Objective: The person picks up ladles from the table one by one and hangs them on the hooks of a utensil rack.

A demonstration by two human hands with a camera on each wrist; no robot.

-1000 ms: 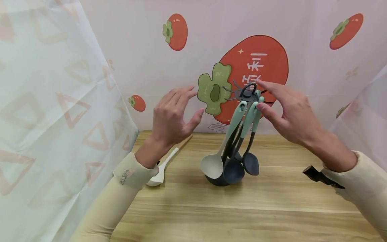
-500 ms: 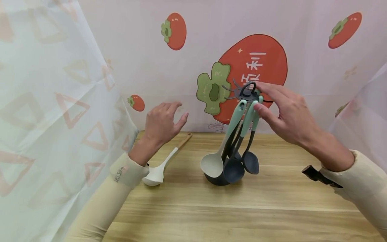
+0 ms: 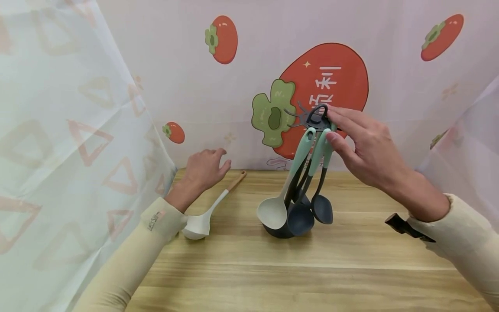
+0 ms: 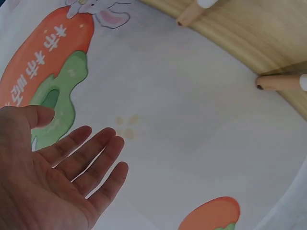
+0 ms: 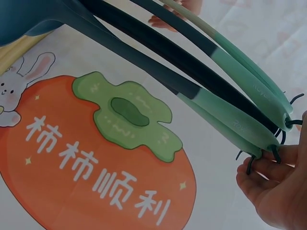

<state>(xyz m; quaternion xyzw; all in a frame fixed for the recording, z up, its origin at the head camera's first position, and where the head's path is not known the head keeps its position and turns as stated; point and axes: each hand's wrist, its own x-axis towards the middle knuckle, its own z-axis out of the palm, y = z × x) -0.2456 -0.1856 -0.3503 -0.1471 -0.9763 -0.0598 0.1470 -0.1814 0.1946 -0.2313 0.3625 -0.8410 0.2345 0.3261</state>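
Observation:
My left hand (image 3: 206, 168) hovers over the table's back left, fingers spread and holding nothing. Just right of it is the wooden handle (image 3: 237, 180) of a white ladle (image 3: 198, 225) lying on the table. The left wrist view shows a second wooden handle (image 4: 280, 82), its other end out of view. My right hand (image 3: 370, 147) holds the right side of a dark utensil rack (image 3: 317, 122), thumb at a mint handle top, fingers behind the hooks. From the rack hang a cream ladle (image 3: 272, 213) and several dark utensils (image 3: 322, 209) with mint handles (image 5: 244, 127).
The wooden table (image 3: 312, 277) runs back to a white cloth (image 3: 187, 78) printed with persimmons. More cloth (image 3: 58, 130) closes off the left side. Some hooks on the rack's left stick out bare.
My left hand has drawn away from beside the rack, leftward and down toward the table, uncovering the ladle's wooden handle. My right hand has stayed at the rack.

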